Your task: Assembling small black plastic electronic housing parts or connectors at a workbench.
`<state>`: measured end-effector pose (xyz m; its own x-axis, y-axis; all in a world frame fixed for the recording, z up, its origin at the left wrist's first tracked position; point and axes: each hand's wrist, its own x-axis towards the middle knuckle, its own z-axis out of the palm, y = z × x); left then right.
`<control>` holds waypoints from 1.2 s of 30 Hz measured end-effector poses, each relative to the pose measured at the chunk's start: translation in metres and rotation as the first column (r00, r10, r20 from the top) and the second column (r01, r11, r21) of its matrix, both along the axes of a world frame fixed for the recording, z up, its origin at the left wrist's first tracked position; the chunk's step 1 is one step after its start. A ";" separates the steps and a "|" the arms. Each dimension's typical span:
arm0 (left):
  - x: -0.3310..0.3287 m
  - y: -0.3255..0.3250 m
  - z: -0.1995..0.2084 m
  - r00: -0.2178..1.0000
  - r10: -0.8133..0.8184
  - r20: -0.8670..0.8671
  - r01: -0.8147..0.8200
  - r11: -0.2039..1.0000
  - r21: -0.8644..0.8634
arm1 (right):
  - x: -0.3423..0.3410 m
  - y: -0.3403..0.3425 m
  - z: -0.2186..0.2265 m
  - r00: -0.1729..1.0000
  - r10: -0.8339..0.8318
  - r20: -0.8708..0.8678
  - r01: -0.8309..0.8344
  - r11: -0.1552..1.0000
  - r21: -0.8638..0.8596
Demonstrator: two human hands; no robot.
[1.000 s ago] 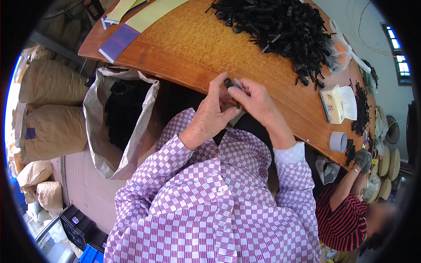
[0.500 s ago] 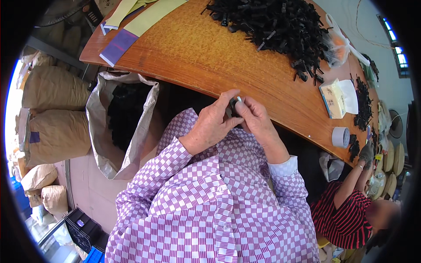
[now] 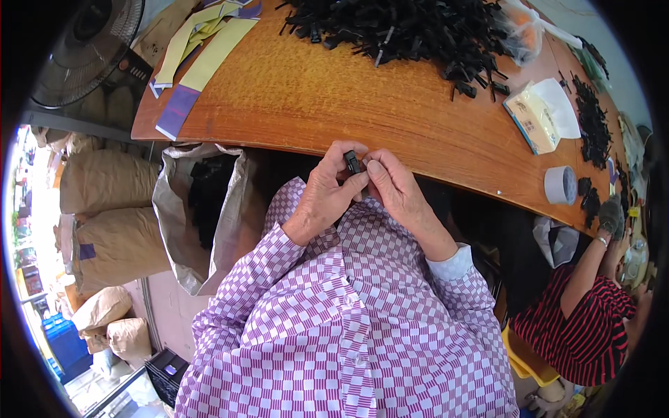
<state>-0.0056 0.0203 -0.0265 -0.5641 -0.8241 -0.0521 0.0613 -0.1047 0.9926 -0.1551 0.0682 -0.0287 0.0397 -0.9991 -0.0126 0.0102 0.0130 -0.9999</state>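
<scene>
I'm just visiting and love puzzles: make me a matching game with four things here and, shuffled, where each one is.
Things:
1. small black part
2. tape roll
3. pale sack with black contents
4. yellow-and-purple strips

Places:
A. on the left end of the table
B. between the left hand and right hand
C. near the tissue pack
D. below the table's edge, at left

Pairs: 1-B, 2-C, 3-D, 4-A

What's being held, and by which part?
Small black piece, in the left grip, seemingly by its lower end; the exact spot is hidden. Right grip contact unclear.
</scene>
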 end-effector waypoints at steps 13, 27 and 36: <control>-0.008 0.004 0.000 0.964 0.014 0.267 0.050 0.972 -0.231 | -0.007 0.004 0.003 0.987 0.011 -0.157 -0.019 0.998 -0.051; -0.001 0.002 -0.005 0.945 0.016 0.326 0.053 0.978 -0.203 | -0.002 0.001 -0.005 0.966 -0.015 -0.259 -0.003 0.998 -0.069; 0.002 0.005 -0.006 0.942 0.083 0.324 0.029 0.945 -0.326 | 0.003 0.001 -0.016 0.980 0.004 -0.201 -0.006 1.000 -0.013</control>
<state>-0.0040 0.0249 -0.0321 -0.5385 -0.8417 0.0398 -0.2760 0.2209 0.9354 -0.1525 0.0693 -0.0445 0.0427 -0.9991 -0.0077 -0.1913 -0.0006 -0.9815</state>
